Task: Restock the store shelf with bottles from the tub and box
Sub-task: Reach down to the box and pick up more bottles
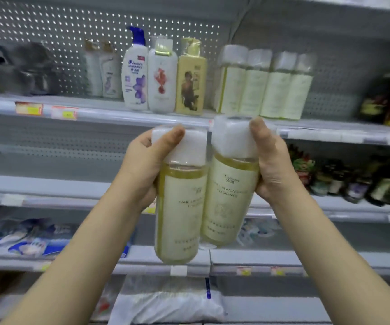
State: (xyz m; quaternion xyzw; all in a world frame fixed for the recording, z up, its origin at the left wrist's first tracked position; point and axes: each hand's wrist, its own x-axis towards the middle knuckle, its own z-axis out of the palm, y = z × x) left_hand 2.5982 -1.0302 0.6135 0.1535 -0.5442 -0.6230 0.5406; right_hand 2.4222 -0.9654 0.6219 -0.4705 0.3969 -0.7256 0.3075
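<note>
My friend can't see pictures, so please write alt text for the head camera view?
A person's left hand and right hand each grip a clear plastic bottle of yellow liquid with a white cap, the left bottle and right bottle side by side before a grey metal store shelf. A row of matching bottles stands on it.

Dark items (25, 69), upper shelf, left: blurred, kind untellable. Price tags (28, 108): print illegible. Dark bottles (377, 99), far right: smeared, cut by frame edge. Left bottle (180, 207), right bottle (231, 195): small label print unreadable; fingers of left hand (142, 167) and right hand (271, 165) hidden behind them. White bag (166, 308): cut off at bottom edge
</note>
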